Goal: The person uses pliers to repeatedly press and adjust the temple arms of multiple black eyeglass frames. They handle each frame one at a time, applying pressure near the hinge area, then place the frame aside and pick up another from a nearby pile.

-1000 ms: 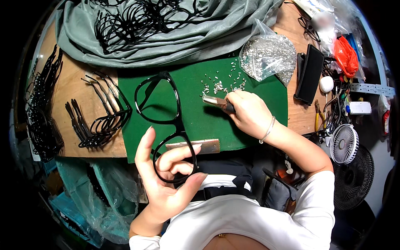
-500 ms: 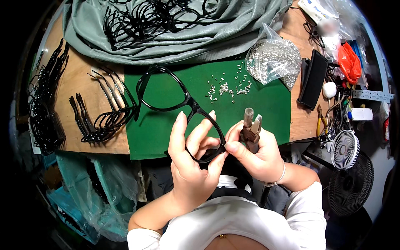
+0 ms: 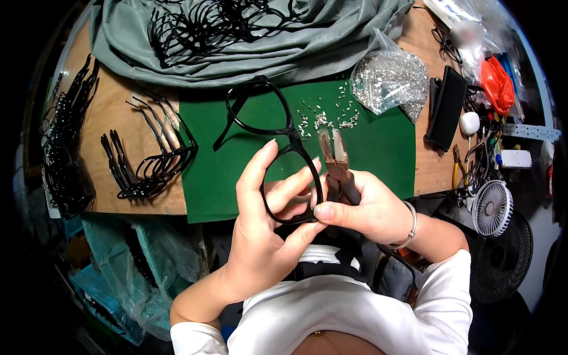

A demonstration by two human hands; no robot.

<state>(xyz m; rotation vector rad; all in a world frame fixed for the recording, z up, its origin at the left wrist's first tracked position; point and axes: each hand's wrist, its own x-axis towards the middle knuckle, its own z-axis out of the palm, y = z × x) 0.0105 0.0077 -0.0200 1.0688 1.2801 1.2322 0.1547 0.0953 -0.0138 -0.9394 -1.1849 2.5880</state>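
A black glasses frame [image 3: 291, 131] is held over the green mat [image 3: 219, 192], one rim toward me and the other pointing away. My left hand [image 3: 257, 239] grips the near rim, its thumb at the lower edge and some fingers behind the opening. Pliers [image 3: 338, 170] with worn jaws sit in my right hand [image 3: 381, 207], their parted tips pointing away from me. My right thumb presses on the near rim's right side. Whether a small part lies between the fingertips is hidden. Beyond the plier tips are scattered small silvery metal pieces [image 3: 349, 121].
A clear bag [image 3: 378, 83] of similar metal pieces lies at the mat's far right. Several black frames [image 3: 157, 171] stand to the left, with a larger heap [image 3: 65, 142] farther left. More frames [image 3: 201, 29] rest on grey cloth [image 3: 266, 74]. At right are a black phone-like object [image 3: 445, 109] and a white fan [image 3: 492, 207].
The glasses frame's far rim has swung to the right, making it more upright. The pliers have shifted left and away from me, and their jaws now tilt left. My right hand has turned with them.
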